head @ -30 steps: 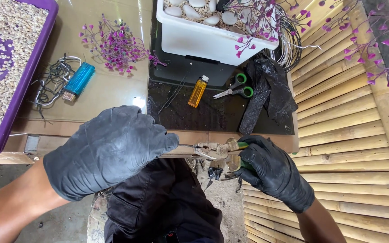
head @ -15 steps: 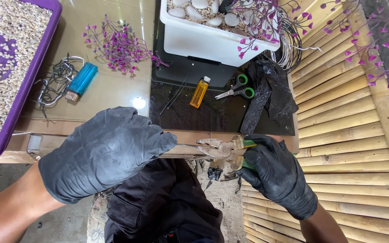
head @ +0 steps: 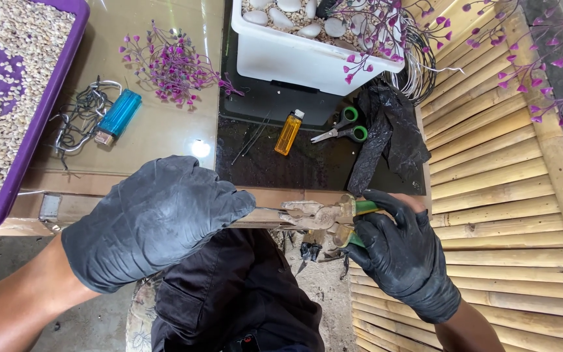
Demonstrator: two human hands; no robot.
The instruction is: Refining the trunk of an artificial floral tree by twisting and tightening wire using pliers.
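Both my hands wear black gloves. My left hand (head: 154, 221) is closed around one end of a thin tan stick (head: 265, 217), which runs rightward out of my fist. My right hand (head: 402, 254) grips the green handles of a pair of pliers (head: 330, 218). The worn metal jaws of the pliers are clamped on the stick's right end, just in front of the table edge. Both hands hover over my lap, above dark trousers.
On the table lie a blue lighter (head: 118, 116) by a wire tangle (head: 76, 120), a purple plastic sprig (head: 174, 65), an orange bottle (head: 288, 132), green-handled scissors (head: 343, 127) and a black glove (head: 389, 133). A purple tray of pebbles (head: 30, 140) sits left, a white planter (head: 301, 62) behind. Bamboo slats (head: 509, 195) lie right.
Both hands have stayed together on the stick and pliers, shifting only slightly; the grip looks the same.
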